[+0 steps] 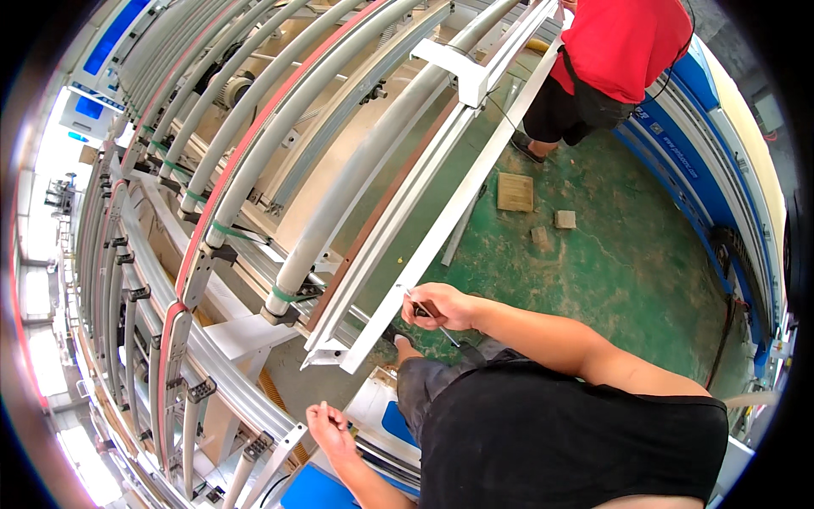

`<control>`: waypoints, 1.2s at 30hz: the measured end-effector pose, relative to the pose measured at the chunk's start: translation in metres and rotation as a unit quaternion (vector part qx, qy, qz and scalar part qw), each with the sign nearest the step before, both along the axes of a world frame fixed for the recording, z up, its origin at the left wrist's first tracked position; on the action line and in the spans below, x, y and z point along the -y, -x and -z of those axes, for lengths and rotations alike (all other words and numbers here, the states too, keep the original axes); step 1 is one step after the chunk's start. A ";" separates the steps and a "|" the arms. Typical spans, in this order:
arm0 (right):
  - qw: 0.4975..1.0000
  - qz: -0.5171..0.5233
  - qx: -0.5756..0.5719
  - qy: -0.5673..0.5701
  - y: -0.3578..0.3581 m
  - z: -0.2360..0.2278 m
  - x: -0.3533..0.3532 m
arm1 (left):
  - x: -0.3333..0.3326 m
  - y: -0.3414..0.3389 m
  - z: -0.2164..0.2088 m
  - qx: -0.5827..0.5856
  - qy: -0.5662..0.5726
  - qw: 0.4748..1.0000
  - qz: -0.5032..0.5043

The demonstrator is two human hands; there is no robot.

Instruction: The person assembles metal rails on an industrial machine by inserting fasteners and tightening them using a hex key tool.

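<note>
My right hand (437, 306) is closed around a thin tool (448, 334) with a dark part at the fingers and a slim metal shaft; its exact kind is unclear. The fingertips are at the outer side of a long white metal bar (432, 246), close to its near end. My left hand (331, 430) is raised to the left of my body with its fingers curled together. Anything in it is too small to make out. It is nearest the end of a grey metal rail (246, 405) and apart from the white bar.
Grey rollers (356, 187) and red belts (246, 161) of a conveyor fill the left. Another person in a red shirt (627, 42) stands at the bar's far end. A square wooden block (515, 192) lies on the green floor (610, 254). Blue machinery (678, 161) lines the right.
</note>
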State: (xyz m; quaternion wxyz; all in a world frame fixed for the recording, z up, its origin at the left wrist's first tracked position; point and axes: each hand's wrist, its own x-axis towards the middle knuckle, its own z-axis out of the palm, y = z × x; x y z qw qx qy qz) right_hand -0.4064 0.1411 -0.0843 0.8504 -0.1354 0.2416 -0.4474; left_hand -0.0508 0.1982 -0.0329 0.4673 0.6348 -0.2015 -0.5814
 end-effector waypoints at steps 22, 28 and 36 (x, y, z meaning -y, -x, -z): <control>0.877 0.243 -0.269 -0.315 -0.133 0.003 0.088 | 0.153 -0.046 0.074 0.346 0.181 0.759 0.521; 0.888 0.245 -0.258 -0.291 -0.135 0.005 0.085 | 0.148 -0.048 0.086 0.316 0.204 0.791 0.483; 0.890 0.261 -0.268 -0.260 -0.138 0.016 0.089 | 0.152 -0.044 0.075 0.319 0.230 0.791 0.468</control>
